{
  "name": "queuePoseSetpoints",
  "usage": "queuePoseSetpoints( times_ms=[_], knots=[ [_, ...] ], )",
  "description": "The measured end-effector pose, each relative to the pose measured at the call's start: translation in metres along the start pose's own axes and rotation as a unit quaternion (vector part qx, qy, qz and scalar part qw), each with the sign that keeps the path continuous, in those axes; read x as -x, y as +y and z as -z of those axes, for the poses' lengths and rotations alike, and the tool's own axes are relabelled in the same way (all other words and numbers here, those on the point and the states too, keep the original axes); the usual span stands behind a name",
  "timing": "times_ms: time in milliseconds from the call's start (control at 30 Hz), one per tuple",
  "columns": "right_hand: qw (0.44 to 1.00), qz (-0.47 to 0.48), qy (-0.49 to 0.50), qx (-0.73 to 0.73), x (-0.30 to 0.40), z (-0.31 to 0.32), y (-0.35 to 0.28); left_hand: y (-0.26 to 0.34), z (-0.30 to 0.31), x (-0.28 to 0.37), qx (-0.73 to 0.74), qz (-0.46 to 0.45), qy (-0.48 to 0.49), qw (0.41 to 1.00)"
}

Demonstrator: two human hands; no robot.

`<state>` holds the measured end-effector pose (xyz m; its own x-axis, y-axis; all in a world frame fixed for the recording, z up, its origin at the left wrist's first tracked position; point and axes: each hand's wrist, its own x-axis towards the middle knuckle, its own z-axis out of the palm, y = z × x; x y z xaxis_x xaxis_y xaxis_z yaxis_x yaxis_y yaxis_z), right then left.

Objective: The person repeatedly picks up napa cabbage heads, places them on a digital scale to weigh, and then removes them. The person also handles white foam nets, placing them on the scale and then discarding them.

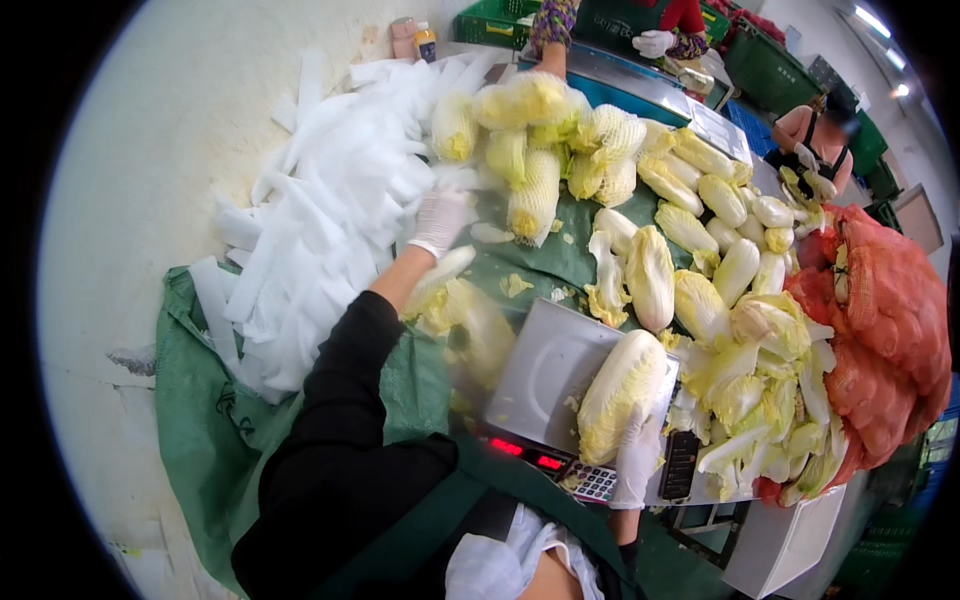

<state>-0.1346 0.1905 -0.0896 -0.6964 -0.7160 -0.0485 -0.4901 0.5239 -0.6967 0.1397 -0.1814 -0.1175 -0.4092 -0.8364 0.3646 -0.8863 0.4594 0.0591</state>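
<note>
My right hand [636,459], in a white glove, grips the lower end of a napa cabbage [624,397]. That cabbage lies over the right side of the metal plate of a digital scale [544,367], whose red display is lit. My left hand [441,217], also gloved, reaches out to the edge of a heap of white foam net sleeves [337,180]. Its fingers are blurred against white material, so whether they hold a sleeve cannot be told. Below that wrist lie loose cabbage leaves [442,296]. Beyond it, several cabbages in foam nets [534,191] are piled together.
Bare napa cabbages [724,199] cover the table's right side, beside a pile of torn leaves [757,375]. Red mesh sacks [885,337] stand at the right edge. Across the table a co-worker's hand [654,43] shows; another person [814,146] works farther right.
</note>
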Motion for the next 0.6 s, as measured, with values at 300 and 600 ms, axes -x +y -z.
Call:
queuePoseSetpoints(
  times_ms=[300,600],
  knots=[
    [0.992,0.003,0.066,-0.105,0.016,0.02,0.037,-0.113,0.029,0.025,-0.026,0.103,0.171,0.98],
    [0.992,0.034,0.105,-0.061,0.016,0.025,0.022,0.015,0.079,0.008,0.379,-0.004,0.004,0.925]
  ],
)
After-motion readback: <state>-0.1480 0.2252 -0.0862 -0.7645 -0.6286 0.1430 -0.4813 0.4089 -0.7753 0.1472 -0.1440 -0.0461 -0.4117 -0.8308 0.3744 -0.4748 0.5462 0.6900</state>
